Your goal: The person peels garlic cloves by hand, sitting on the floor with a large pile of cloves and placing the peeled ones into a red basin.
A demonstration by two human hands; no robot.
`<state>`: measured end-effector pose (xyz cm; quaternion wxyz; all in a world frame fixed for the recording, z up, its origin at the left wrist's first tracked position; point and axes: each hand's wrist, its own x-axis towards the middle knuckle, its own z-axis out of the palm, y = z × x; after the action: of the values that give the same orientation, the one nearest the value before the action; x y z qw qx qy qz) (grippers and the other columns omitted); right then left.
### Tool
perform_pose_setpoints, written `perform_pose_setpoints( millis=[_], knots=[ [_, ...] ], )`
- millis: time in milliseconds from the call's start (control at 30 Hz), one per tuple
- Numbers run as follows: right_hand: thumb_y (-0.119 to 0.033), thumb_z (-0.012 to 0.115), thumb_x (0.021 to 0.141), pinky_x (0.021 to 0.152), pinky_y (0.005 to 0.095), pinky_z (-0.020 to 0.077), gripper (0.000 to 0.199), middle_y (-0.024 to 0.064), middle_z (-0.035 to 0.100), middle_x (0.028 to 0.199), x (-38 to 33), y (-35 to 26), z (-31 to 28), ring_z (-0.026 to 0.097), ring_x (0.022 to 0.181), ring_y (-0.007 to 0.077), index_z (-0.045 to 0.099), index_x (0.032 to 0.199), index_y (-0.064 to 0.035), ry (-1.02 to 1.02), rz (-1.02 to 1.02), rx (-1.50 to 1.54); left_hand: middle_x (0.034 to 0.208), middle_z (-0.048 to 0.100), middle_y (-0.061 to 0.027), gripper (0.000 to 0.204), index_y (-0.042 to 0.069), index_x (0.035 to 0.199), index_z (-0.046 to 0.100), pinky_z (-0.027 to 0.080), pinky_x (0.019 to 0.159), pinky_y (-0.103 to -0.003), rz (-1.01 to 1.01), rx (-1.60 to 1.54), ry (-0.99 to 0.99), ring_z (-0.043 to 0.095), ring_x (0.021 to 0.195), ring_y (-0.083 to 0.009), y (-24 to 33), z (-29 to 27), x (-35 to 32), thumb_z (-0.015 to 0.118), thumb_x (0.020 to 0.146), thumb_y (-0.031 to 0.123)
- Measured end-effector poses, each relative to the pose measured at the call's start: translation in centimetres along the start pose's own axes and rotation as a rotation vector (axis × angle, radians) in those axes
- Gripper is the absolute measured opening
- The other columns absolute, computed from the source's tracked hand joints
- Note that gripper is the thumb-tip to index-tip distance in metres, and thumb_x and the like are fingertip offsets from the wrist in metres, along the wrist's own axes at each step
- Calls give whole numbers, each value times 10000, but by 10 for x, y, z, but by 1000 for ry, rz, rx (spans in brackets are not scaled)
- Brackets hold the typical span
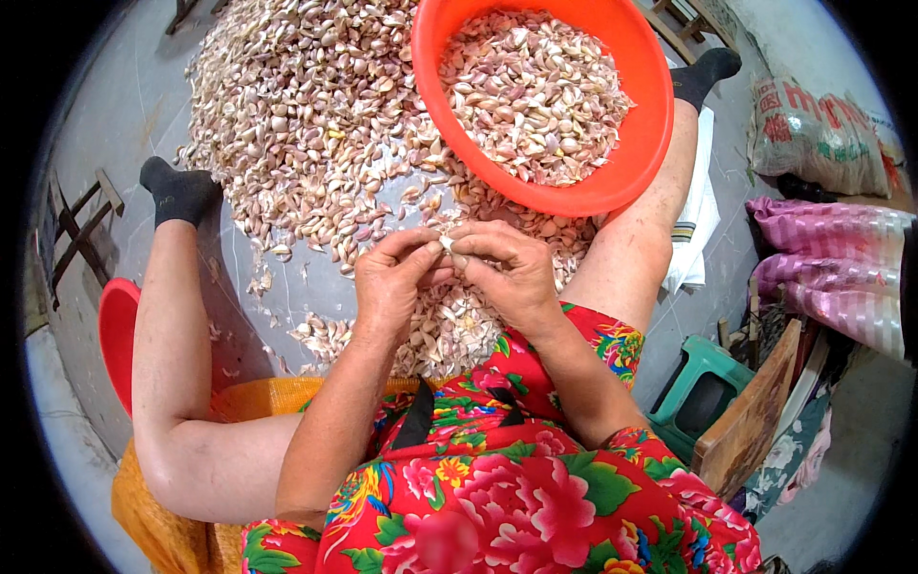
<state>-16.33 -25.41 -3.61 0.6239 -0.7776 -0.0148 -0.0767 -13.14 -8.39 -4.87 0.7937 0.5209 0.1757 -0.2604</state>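
Between my legs, a garlic clove [447,243] is pinched at the fingertips of both hands. My left hand [397,273] grips it from the left with thumb and forefinger. From the right, my right hand [509,270] presses thumb and fingers on the same clove; the fingers hide most of it. Below my hands lies a small heap of garlic cloves [442,330]. A far larger pile of garlic cloves [306,105] spreads over the floor ahead. At the far right, an orange-red basin [626,182] holds many more cloves.
My outstretched legs flank the garlic. Beside my left leg is a red basin [117,325]. A green plastic stool [703,383] and a wooden board [751,416] stand at right. Farther right are a full woven sack [813,143] and a pink striped bag [832,268]. A white cloth [696,220] lies by my right leg.
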Motion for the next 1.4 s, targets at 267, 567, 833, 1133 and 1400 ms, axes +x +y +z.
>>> perform_pose_setpoints(
  millis=[267,567,833,1133,1400],
  knots=[
    [69,741,811,836,306,579,210,112,750,1024,-6,5,6,725,957,193,741,1013,10,18,84,44,1020,720,-100,163,-16,1097,711,639,744,-275,-32,9,-23,725,850,-163,4,-2,-1,689,936,4],
    [59,741,803,812,293,587,288,95,735,1001,-4,-7,6,723,922,155,721,1084,4,27,162,-70,980,726,-99,177,-28,1091,708,631,755,-278,-7,130,-55,717,847,-158,2,-6,1,701,915,-11],
    [3,720,876,709,271,588,223,64,720,973,-11,1,-2,705,805,114,703,1096,31,-76,343,47,945,730,-89,156,-25,1065,713,614,718,-268,-11,101,-72,707,809,-139,-6,-3,-1,711,910,-11],
    [-45,694,888,661,309,561,194,121,701,891,-10,-8,2,703,757,143,631,1058,26,-147,385,0,926,724,-78,120,-15,1044,687,621,688,-285,-44,148,-135,713,784,-149,-11,-10,-1,709,928,5],
    [-32,675,869,693,342,560,223,147,712,895,-11,-8,-1,724,795,203,657,1086,18,-213,359,-59,892,708,-82,118,2,1021,612,603,669,-278,-58,186,-188,700,743,-143,-12,-15,-2,696,940,16]
  ],
)
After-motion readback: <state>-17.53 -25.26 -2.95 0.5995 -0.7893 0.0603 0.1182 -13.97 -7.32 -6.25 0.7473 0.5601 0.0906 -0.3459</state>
